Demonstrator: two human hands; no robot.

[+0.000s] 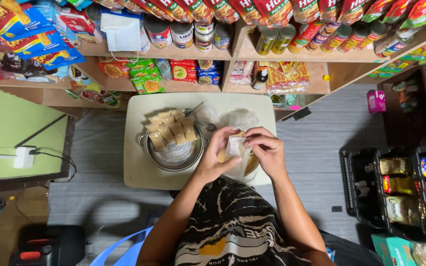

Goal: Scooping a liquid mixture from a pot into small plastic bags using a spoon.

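Red snack bags (272,10) hang along the top shelf above rows of cans (183,33). Blue-and-yellow snack packs (20,34) fill the upper left, green noodle packets (146,81) the shelf below. A pink box (375,101) stands right; both hands pinch a small clear plastic bag (236,148).

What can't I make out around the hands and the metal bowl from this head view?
- Small clear bag: its contents, too small and covered by the left hand and right hand.
- Larger plastic bag: its lower part, behind both hands.
- Metal bowl: what lies under the tan packets stacked on its rim.
- Spoon: mostly hidden behind the packets.
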